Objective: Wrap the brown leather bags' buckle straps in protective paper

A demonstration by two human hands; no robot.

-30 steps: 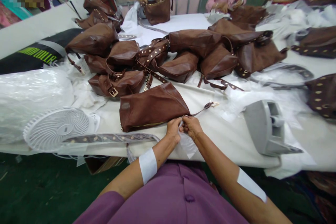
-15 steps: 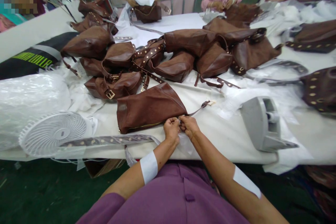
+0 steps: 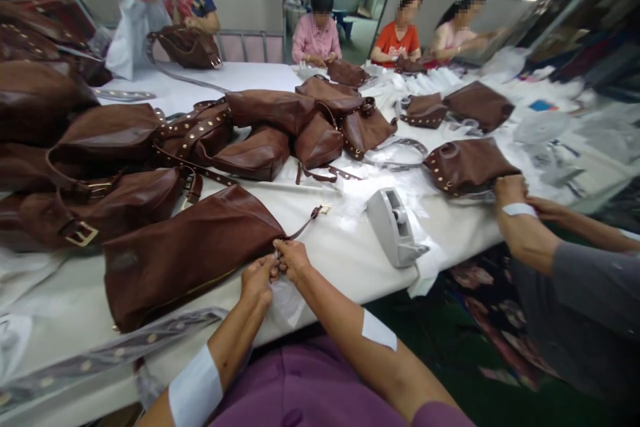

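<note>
A brown handbag (image 3: 195,247) lies on its side at the table's near edge, a zip running along its near side. At its right corner, my left hand (image 3: 257,277) and my right hand (image 3: 293,259) are closed in pinches, fingertips nearly touching. A piece of clear plastic film (image 3: 289,301) hangs from between them; the exact spot they grip is hidden by the fingers. Beyond my right hand, a thin strap with a buckle (image 3: 324,209) sticks out from that same corner. In front of the bag lies a studded strap (image 3: 115,350) wrapped in plastic.
A grey tape dispenser (image 3: 393,227) stands right of my hands. Several brown bags (image 3: 267,109) are heaped behind. At right, a co-worker's hand (image 3: 511,190) touches another studded bag (image 3: 473,167). More people sit or stand across the table (image 3: 345,273).
The view has swung right, bringing the co-worker at right into sight and taking the white fan out. My hands stay pinched at the bag's corner.
</note>
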